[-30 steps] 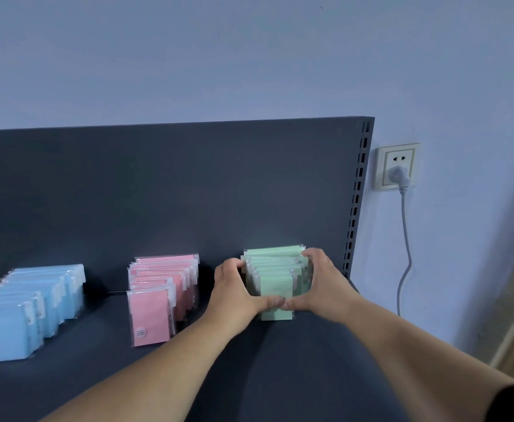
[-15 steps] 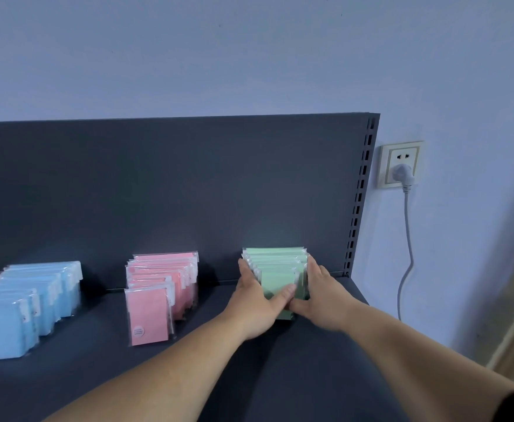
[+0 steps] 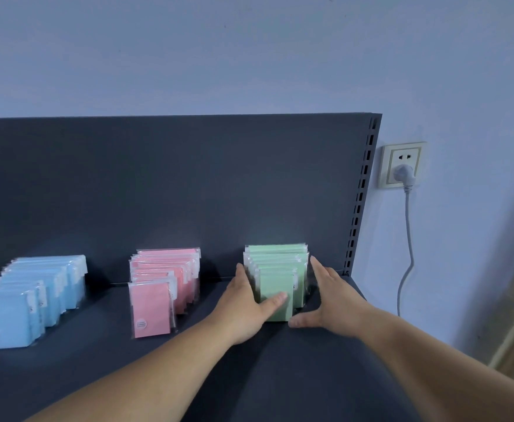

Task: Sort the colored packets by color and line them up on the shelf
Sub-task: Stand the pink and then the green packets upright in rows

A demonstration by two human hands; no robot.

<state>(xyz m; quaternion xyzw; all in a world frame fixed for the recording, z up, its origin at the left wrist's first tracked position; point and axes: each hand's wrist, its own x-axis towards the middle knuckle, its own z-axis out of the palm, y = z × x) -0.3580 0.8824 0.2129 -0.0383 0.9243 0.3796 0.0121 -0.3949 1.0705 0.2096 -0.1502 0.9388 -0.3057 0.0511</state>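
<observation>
On the dark grey shelf (image 3: 295, 376) three rows of clear-wrapped packets stand upright, each row running from the front back toward the shelf's back panel (image 3: 173, 184). Taking the green packets (image 3: 275, 287) as the landmark: they stand at the right end of the shelf, close to the slotted upright (image 3: 360, 196). The pink packets (image 3: 161, 287) stand well to their left, and the blue packets (image 3: 33, 300) farther left again, near the frame's edge. Both bare hands flank the green row. The left hand (image 3: 245, 306) lies flat against its left side, fingers (image 3: 242, 275) held together and pointing toward the back panel, thumb laid across the face of the front green packet. The right hand (image 3: 333, 296) is open at the row's right side, fingers (image 3: 318, 269) straight and together alongside the packets, its thumb stretched out on the shelf just below the front packet. Neither hand pinches or lifts a packet. To the right of the green row, beyond the upright, a wall socket (image 3: 402, 164) holds a plug with a grey cable (image 3: 408, 239) hanging down the wall.
</observation>
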